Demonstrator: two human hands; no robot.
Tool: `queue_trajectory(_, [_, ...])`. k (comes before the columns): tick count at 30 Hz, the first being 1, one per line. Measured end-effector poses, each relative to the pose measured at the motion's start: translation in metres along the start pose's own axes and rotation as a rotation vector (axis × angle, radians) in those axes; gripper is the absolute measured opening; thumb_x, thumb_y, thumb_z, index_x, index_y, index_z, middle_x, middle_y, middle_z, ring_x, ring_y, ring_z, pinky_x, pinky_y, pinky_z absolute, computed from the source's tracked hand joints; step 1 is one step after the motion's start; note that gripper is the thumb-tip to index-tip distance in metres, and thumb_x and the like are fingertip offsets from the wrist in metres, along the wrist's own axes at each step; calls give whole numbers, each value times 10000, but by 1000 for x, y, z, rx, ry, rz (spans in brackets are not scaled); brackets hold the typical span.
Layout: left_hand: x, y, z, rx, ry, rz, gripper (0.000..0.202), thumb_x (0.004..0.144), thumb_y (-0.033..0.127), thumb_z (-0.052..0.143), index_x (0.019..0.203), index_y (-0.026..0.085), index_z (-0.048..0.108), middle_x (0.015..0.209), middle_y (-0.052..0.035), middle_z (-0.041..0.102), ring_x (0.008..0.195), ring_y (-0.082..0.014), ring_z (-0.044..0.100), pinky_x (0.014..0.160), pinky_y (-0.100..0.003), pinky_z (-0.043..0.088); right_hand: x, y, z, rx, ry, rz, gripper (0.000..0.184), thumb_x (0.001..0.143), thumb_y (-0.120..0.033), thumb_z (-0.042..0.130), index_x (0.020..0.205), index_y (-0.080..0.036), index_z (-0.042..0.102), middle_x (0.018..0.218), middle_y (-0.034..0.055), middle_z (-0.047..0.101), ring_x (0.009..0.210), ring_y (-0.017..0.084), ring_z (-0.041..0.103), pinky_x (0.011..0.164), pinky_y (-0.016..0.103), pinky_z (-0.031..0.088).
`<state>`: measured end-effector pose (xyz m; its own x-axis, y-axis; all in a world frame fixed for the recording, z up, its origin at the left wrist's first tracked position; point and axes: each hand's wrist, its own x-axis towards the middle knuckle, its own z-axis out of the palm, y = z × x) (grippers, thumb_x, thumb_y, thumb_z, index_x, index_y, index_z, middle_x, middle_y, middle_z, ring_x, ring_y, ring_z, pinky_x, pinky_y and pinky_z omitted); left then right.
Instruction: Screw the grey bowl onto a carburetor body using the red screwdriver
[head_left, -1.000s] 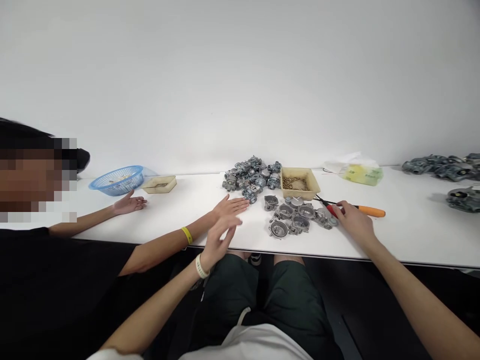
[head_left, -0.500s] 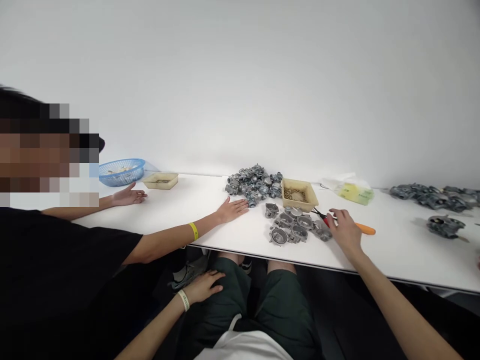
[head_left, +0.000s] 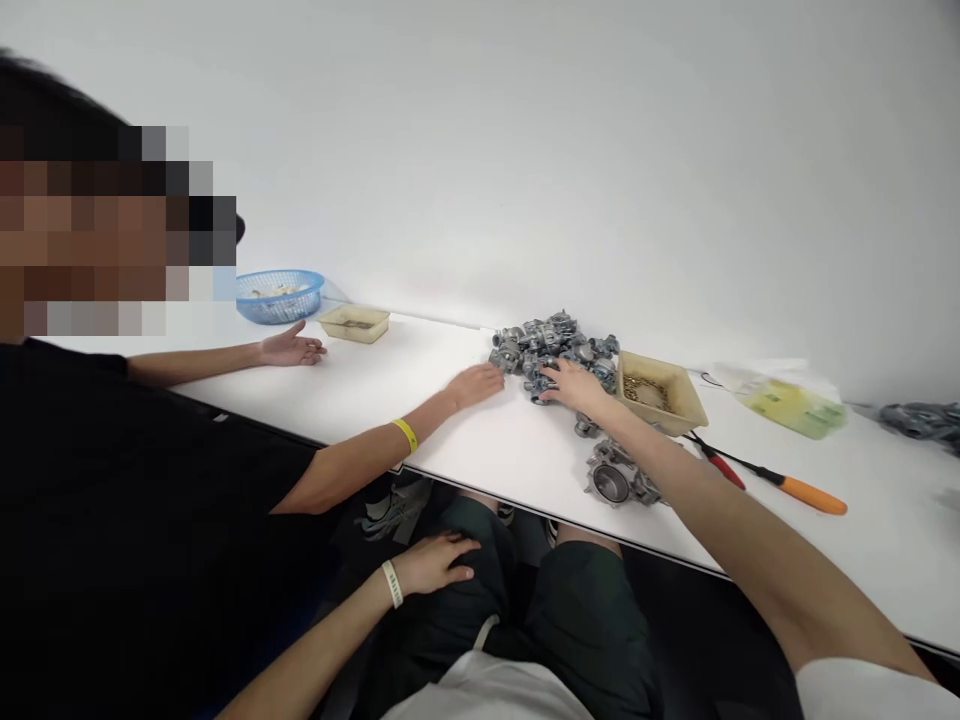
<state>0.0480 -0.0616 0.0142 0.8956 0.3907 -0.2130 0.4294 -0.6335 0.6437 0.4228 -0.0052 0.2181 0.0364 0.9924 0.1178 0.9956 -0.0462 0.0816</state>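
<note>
My left hand (head_left: 433, 563) lies open on my left thigh, fingers spread, a pale band at its wrist. My right hand (head_left: 576, 386) reaches across the table to the front of a pile of grey metal carburetors (head_left: 551, 335). Its fingers are apart and touch the carburetors, with no firm hold visible. Under my right forearm, nearer the edge, stands a smaller group of carburetors (head_left: 611, 482), partly hidden. Right of the forearm lie red-handled pliers (head_left: 724, 467) and an orange-handled screwdriver (head_left: 814, 494).
A cream tray (head_left: 694, 405) of small brass-coloured parts stands beside the pile. A co-worker's hand (head_left: 478, 385) rests left of the pile, the other hand (head_left: 292, 346) further left. Behind are a blue basket (head_left: 279, 310), another tray (head_left: 367, 333) and a yellow-green plastic bag (head_left: 795, 408).
My right hand has left the pliers and moved left to the carburetor pile. My left hand stays on my thigh. The view has turned somewhat to the left.
</note>
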Motion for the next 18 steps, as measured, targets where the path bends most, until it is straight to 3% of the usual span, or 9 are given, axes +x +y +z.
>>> queue_trajectory(5, [1,2,3,-57,-27,0,489,929,515,535,1402,395,505,1391,18,593,1325,-252,522,1060,-463,389,2,5,8,58,-90,-5,575,937,-476,525,1441,-206,466,1401,179,549,1324,377,455,952,469,507])
queue_trajectory(8, [0,6,2,-52,-37,-1,492,917,475,562,1401,399,513,1392,16,599,1308,-252,541,1075,-424,405,-4,4,10,90,-91,-4,678,933,-512,504,1521,-213,347,1525,166,431,1368,379,417,1007,487,480])
queue_trajectory(11, [-1,9,1,-27,-45,-15,527,894,485,580,1402,355,534,1369,-44,620,1263,-284,578,1072,-395,435,-8,2,9,113,-54,5,821,895,-542,550,1571,-198,236,1599,184,302,1401,420,369,1034,538,456])
queue_trajectory(16, [1,10,-2,2,-66,-36,541,905,501,546,1417,327,521,1365,-81,617,1243,-297,589,1072,-413,444,-12,5,7,210,6,-52,459,940,-303,488,1387,-207,533,1422,162,531,1317,371,484,1000,491,494])
queue_trajectory(18, [2,11,-3,5,-79,-32,532,914,483,537,1422,327,516,1375,-81,612,1265,-297,576,1082,-418,440,-14,7,9,269,37,-77,409,942,-279,485,1337,-218,572,1400,140,555,1287,343,518,1001,471,497])
